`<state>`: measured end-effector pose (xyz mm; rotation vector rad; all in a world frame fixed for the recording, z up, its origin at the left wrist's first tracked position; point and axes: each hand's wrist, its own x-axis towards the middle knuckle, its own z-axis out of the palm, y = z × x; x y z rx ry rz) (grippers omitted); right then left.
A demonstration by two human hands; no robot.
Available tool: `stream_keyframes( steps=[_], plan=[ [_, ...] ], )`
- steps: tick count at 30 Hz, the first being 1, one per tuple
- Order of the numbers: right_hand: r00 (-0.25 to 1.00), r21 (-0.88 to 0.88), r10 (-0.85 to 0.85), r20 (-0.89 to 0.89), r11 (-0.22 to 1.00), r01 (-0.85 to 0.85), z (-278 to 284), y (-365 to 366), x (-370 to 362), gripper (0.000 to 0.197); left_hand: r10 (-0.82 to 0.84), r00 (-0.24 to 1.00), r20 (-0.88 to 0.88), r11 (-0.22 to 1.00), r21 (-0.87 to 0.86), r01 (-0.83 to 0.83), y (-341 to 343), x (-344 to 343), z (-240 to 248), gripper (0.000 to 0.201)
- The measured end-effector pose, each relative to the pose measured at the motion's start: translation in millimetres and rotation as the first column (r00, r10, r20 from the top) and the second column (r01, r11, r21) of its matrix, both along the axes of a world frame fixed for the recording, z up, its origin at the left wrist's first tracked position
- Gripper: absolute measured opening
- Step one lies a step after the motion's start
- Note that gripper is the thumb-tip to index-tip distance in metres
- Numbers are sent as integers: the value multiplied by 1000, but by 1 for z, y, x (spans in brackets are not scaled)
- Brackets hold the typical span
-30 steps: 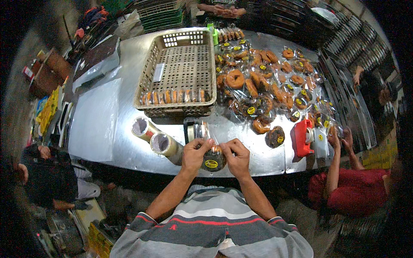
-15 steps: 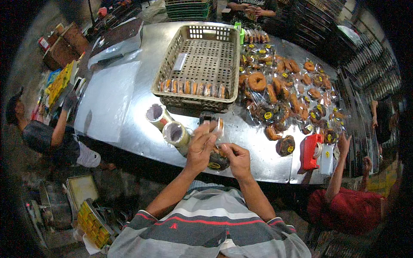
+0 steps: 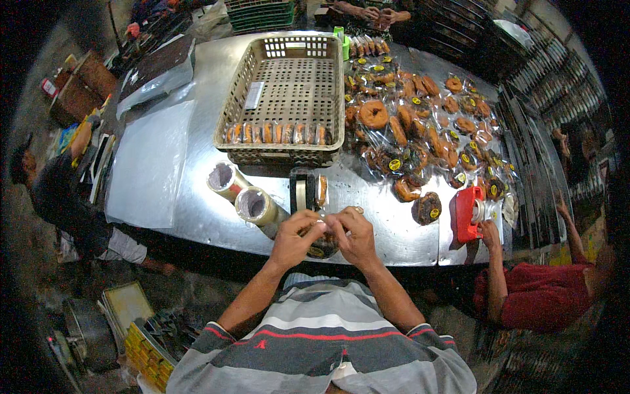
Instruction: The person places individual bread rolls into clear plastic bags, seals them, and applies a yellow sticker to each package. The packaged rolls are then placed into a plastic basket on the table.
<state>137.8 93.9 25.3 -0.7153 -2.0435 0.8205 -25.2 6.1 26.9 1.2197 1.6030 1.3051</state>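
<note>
My left hand (image 3: 294, 241) and my right hand (image 3: 355, 238) meet at the table's near edge, fingertips pinched close together over a dark donut in clear wrapping (image 3: 319, 250). A yellow label shows on its near side; the fingers hide its far part. Just beyond my hands stands a black tape dispenser (image 3: 302, 191), with an orange-brown wrapped donut (image 3: 321, 190) on edge at its right. To the left of my hands lie two stacks of tape rolls, a farther stack (image 3: 228, 181) and a nearer stack (image 3: 258, 207).
A beige crate (image 3: 279, 155) holds a row of wrapped donuts at its near end. Many wrapped donuts (image 3: 420, 131) are heaped at right. A red tape dispenser (image 3: 468, 213) stands near a co-worker in red (image 3: 541, 292). Plastic sheets (image 3: 149, 167) lie left.
My left hand, blurred and raised near the dispenser before, has come down beside my right hand at the donut. The co-worker in red has lowered a hand to the red dispenser.
</note>
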Motion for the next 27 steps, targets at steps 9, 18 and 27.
stream_keyframes(
  steps=[9,18,27],
  plan=[
    [947,-424,97,308,904,46,-23,-26,-5,24,252,946,203,966,-108,-234,-15,10,-39,18],
    [977,-817,108,-182,536,-211,-46,-66,-27,51,334,494,803,921,-167,-351,-40,26,-27,35],
    [987,-605,-139,83,780,161,-89,-29,-74,32,285,461,840,949,-178,-262,-58,-25,-20,49]
  ],
)
